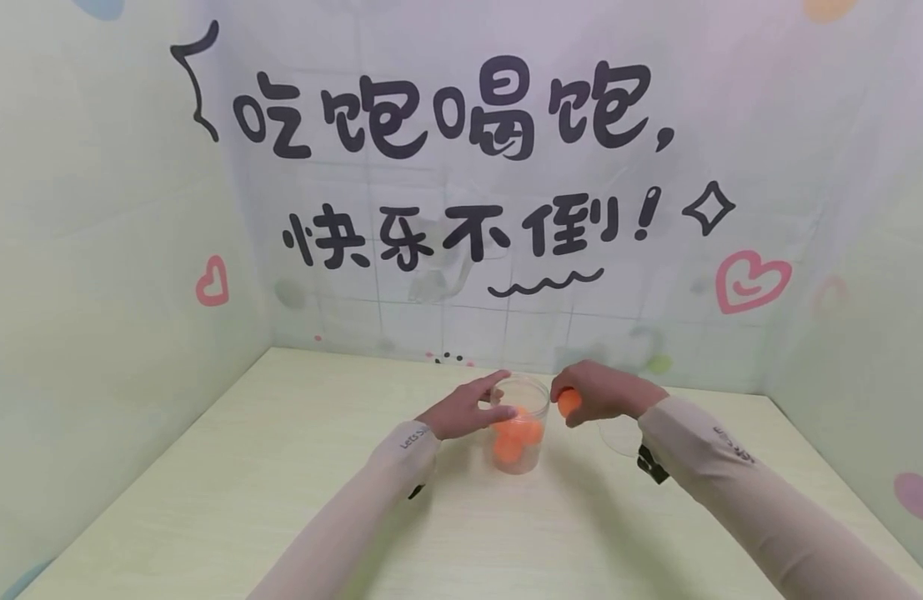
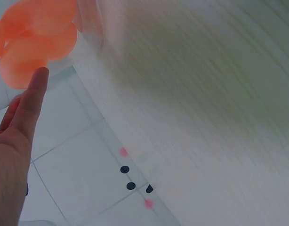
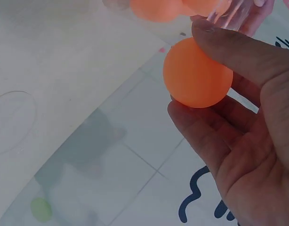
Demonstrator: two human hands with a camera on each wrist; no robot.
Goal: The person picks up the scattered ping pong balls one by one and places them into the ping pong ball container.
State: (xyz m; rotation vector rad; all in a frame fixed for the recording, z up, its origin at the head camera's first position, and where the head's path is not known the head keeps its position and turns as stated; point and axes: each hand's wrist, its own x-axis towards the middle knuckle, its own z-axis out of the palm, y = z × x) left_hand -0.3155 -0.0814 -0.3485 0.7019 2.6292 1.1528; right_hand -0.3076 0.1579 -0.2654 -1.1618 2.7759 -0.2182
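A clear, see-through plastic jar (image 1: 519, 465) stands upright on the table with several orange ping-pong balls (image 1: 509, 447) inside. My left hand (image 1: 461, 410) holds the jar near its rim, thumb at the front and fingers on the far side. In the left wrist view one long finger of the left hand (image 2: 22, 127) lies along the wall, by the balls (image 2: 38, 28). Just right of the rim, my right hand (image 1: 605, 390) pinches another orange ping-pong ball (image 3: 197, 73) between thumb and fingers, outside the jar.
A thin clear round disc, like a lid (image 1: 619, 437), lies on the pale wooden table (image 1: 341, 450) under the right forearm. Printed cloth walls (image 1: 401, 325) close off the back and both sides of the table.
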